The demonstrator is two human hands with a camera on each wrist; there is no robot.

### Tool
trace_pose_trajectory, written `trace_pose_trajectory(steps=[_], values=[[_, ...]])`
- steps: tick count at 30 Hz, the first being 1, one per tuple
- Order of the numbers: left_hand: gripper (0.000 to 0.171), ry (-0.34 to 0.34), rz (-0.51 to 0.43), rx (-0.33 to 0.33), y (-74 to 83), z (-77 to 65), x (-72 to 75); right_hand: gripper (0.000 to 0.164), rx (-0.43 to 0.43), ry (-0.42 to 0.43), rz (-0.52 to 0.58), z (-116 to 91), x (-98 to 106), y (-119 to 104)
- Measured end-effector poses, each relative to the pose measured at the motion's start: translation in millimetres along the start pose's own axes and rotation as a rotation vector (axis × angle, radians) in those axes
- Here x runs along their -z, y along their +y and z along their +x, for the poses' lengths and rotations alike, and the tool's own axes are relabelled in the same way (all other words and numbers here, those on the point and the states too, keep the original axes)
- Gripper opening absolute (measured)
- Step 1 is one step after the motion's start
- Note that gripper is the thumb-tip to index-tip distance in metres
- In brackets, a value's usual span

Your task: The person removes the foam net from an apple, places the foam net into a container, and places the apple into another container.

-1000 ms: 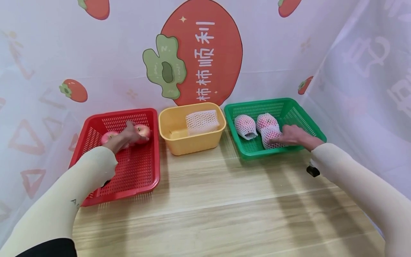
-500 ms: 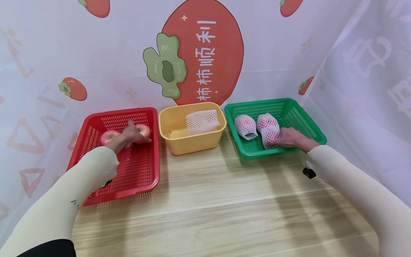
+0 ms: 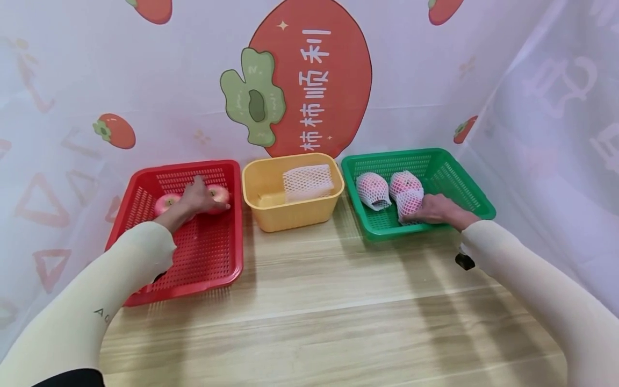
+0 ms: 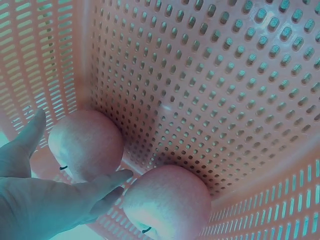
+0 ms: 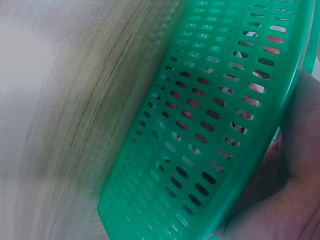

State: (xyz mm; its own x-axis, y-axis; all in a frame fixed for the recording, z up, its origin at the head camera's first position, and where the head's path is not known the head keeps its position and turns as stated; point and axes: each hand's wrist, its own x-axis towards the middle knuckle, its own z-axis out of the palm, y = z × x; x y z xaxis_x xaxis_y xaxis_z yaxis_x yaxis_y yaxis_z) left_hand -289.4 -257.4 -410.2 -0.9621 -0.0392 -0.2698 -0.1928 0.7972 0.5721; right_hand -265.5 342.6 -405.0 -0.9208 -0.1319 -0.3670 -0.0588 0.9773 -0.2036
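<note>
In the head view my left hand (image 3: 195,198) reaches into the red basket (image 3: 239,236), over a pink-red apple (image 3: 218,198). The left wrist view has its thumb and fingers spread on either side of that apple (image 4: 90,142), fingertips near a second apple (image 4: 170,202). My right hand (image 3: 435,208) is inside the green basket (image 3: 382,233), against the nearest apple (image 3: 410,202) in a white foam net. Its thumb lies along the apple's front; the other fingers are hidden, so I cannot tell whether they grip it. In the right wrist view the basket wall covers most of that apple.
Two more netted apples (image 3: 372,189) lie in the green basket's left part. Between the baskets stands a yellow bin (image 3: 295,219) with a white foam net (image 3: 308,183) inside. A printed curtain (image 3: 416,80) hangs behind the wooden table (image 3: 309,322).
My right hand has shifted slightly left, farther over the nearest netted apple. My left hand stays over the same apple with little movement. The head view has turned a little left.
</note>
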Motion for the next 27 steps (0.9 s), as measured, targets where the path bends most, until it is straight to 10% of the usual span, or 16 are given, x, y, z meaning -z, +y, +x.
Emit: trace_pose_trajectory(steps=[27], values=[[0.109,0.05,0.005,-0.111,11.1,-22.3,6.3,0.058,-0.014,0.06,0.099,-11.5,20.0,-1.8]])
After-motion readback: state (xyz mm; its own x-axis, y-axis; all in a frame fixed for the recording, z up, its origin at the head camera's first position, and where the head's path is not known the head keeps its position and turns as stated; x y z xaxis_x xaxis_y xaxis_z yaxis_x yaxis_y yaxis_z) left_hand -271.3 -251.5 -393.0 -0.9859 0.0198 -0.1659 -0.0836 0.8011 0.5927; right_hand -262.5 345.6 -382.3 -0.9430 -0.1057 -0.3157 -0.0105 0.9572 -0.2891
